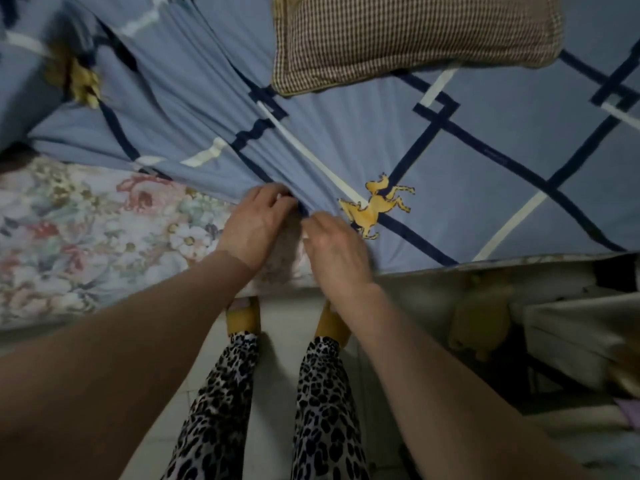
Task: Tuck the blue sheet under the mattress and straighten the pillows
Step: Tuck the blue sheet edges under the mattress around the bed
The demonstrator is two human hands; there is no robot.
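The blue sheet [450, 174] is being gathered at the bed's near edge, where its hem is being pinched by both hands, side by side. The left hand [258, 225] and the right hand [334, 249] are curled on the bunched fabric, probably so that it can be drawn over the bare flowered mattress [86, 237] left of the hands before tucking. Folds are being pulled away from the grip. A checked pillow [415, 39] is lying beyond the hands, crooked.
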